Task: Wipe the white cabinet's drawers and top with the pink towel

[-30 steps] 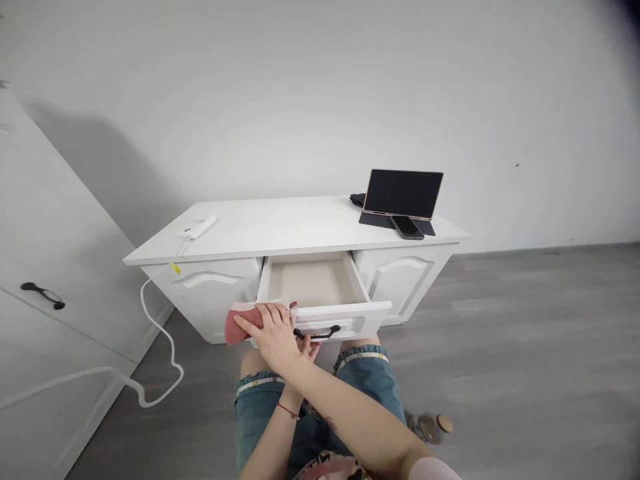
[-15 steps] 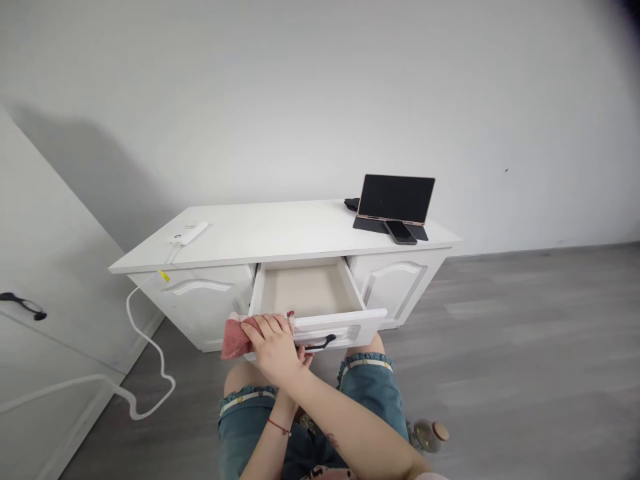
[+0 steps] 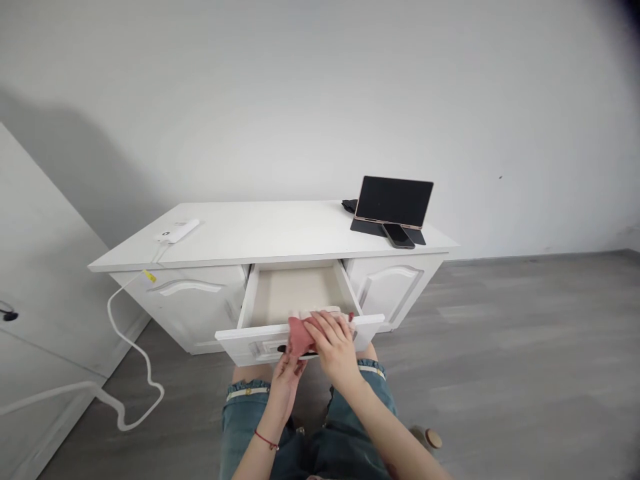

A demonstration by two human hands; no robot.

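Observation:
My right hand (image 3: pixel 334 350) is closed on a pinkish-red cloth (image 3: pixel 301 337), pressing it over the top edge of the drawer front. Part of the cloth is hidden under the fingers. Below it, my left hand (image 3: pixel 286 380), with a red cord bracelet at the wrist, has its fingers at the black drawer handle (image 3: pixel 281 349). Cloth and fingers cover much of that handle. The white drawer (image 3: pixel 235 343) stands pulled out, its pale bottom showing.
On the white cabinet top (image 3: pixel 260 230) sit a propped tablet (image 3: pixel 395 201), a phone (image 3: pixel 399 236) and a white power strip (image 3: pixel 179 231). Its cable (image 3: pixel 145 357) hangs at the left. A jar with a wooden lid (image 3: pixel 433 438) stands on the floor at right.
My right hand and the cloth have moved rightward along the drawer's top edge. My arms no longer cross. The left hand stays low at the handle, now slightly further left.

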